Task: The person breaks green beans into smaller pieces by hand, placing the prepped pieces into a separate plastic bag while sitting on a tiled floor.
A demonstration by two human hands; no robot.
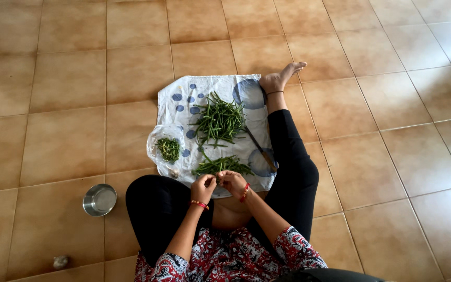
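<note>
Both hands, the left hand (203, 187) and the right hand (233, 182), pinch a thin green bean (218, 178) between close-pressed fingertips, above the near edge of the white blue-dotted cloth (184, 89); bare tan floor tiles (63, 78) lie all around.

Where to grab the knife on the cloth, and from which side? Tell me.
Grip the knife by its lower handle end near the right knee, coming from the right hand side. It lies flat and diagonal on the cloth, its far end pointing toward the green beans.
</note>
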